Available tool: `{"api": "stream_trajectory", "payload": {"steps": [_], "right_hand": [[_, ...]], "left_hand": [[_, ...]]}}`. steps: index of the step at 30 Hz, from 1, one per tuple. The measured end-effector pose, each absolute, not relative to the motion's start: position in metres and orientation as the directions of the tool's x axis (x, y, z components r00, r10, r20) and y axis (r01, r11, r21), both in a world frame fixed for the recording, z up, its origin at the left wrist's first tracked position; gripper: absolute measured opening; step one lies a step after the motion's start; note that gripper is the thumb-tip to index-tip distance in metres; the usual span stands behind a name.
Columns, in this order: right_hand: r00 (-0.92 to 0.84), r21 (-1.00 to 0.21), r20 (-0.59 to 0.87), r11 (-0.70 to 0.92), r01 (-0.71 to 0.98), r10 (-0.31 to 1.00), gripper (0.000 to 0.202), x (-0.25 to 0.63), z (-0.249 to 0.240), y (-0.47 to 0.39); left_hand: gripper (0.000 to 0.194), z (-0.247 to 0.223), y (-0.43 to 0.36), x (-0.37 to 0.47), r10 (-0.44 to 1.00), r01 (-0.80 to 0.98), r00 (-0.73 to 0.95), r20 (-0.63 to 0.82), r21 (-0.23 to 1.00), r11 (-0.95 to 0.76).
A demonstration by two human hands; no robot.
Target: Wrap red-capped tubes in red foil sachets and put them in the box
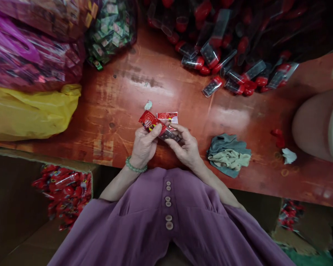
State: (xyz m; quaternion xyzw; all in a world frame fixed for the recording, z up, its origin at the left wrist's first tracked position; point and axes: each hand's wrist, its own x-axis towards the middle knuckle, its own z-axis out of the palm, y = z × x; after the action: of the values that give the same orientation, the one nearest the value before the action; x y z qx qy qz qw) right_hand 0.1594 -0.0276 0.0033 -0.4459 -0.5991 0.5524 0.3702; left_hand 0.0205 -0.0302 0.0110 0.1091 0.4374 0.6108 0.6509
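Note:
Near the table's front edge, my left hand [146,145] is closed on a red printed wrapper [152,122], its thumb pressed on top. My right hand [186,144] pinches a small clear container with dark contents [169,135], whose upper end meets the wrapper; how far it sits inside I cannot tell. Just behind the fingers, a second red printed piece [168,117] lies partly hidden on the table. A small whitish scrap [148,105] rests beyond my left hand.
Many clear tubes with red caps [212,87] are heaped at the back right. Bags of packets [111,33] and a yellow bag [36,112] stand left. Folded cloths [229,155] and a bucket [316,127] are right. Below the red table [122,96], a box holds red items [68,192].

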Motion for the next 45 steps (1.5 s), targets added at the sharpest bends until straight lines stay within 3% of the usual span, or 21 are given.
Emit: {"api": "stream_trajectory", "payload": {"steps": [5,11,17,23,28,30,34,45], "right_hand": [[-0.374,-0.986,-0.155,-0.165,0.005,0.914,0.042,0.159,0.0,-0.028],[-0.265,-0.958,0.046,0.118,0.262,0.963,0.039,0.159,-0.003,-0.031],[-0.335,-0.994,-0.063,-0.028,0.107,0.94,0.034,0.155,-0.003,-0.027],[-0.292,-0.978,0.049,0.106,0.182,0.955,0.029,0.156,0.0,-0.025],[-0.355,-0.962,-0.226,-0.265,-0.064,0.907,0.032,0.152,0.003,-0.02],[-0.342,-0.946,-0.254,-0.306,-0.105,0.905,0.035,0.148,0.004,-0.02],[-0.302,-0.972,-0.199,-0.226,-0.058,0.932,0.038,0.144,0.004,-0.022],[-0.331,-0.994,-0.048,-0.011,0.112,0.942,0.039,0.154,-0.003,-0.027]], "left_hand": [[0.028,0.011,-0.028,0.019,0.898,-0.589,-0.142,-0.416,0.765,0.261],[0.03,0.009,-0.027,0.02,0.87,-0.605,-0.162,-0.465,0.743,0.285],[0.033,0.008,-0.028,0.021,0.887,-0.617,-0.171,-0.428,0.749,0.242],[0.035,0.008,-0.03,0.021,0.888,-0.631,-0.173,-0.426,0.74,0.232],[0.033,0.007,-0.032,0.017,0.887,-0.562,-0.164,-0.432,0.78,0.276],[0.034,0.009,-0.032,0.017,0.904,-0.557,-0.148,-0.401,0.789,0.259],[0.032,0.01,-0.033,0.016,0.911,-0.589,-0.203,-0.36,0.788,0.18],[0.035,0.007,-0.028,0.019,0.859,-0.605,-0.256,-0.443,0.767,0.215]]}}
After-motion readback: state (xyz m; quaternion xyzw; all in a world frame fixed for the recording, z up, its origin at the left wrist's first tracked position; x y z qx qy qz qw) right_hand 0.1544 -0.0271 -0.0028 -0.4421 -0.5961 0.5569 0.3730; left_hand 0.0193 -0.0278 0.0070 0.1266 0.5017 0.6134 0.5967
